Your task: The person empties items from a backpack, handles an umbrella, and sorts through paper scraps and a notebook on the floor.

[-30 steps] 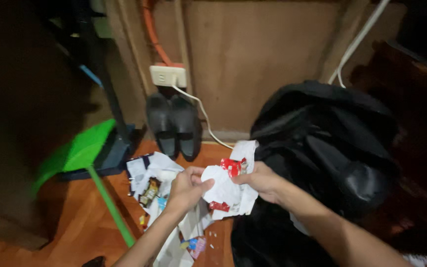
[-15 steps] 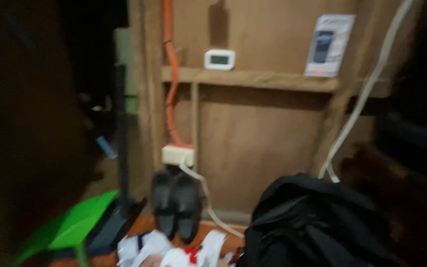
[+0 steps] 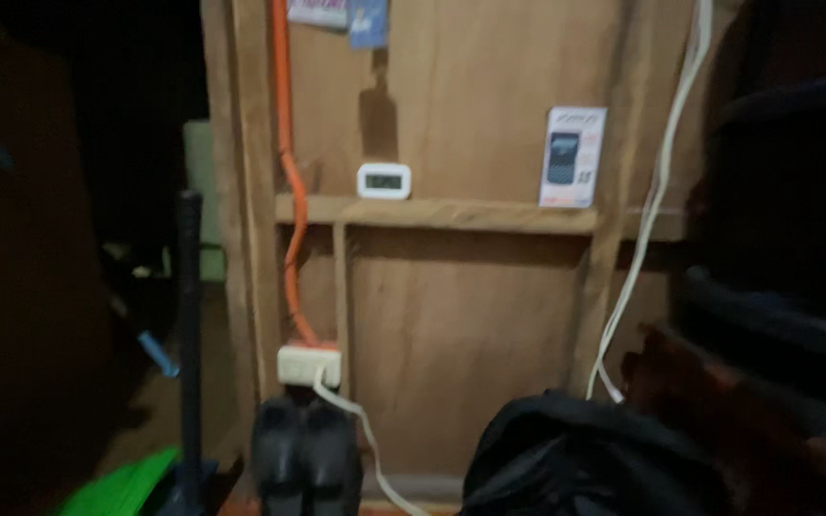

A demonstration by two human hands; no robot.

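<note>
Neither of my hands is in view; the camera looks up at a brown plywood wall. A pair of black shoes stands against the wall at the bottom. A black bag bulges at the bottom right. The white and red wrappers are out of sight below the frame.
A white wall socket with a white cord sits above the shoes, fed by an orange conduit. A small white display and a calculator package rest on a wooden ledge. A green dustpan and dark pole stand at left.
The view has tilted upward from the floor to the wall. My hands and the crumpled wrappers they held have dropped out of frame.
</note>
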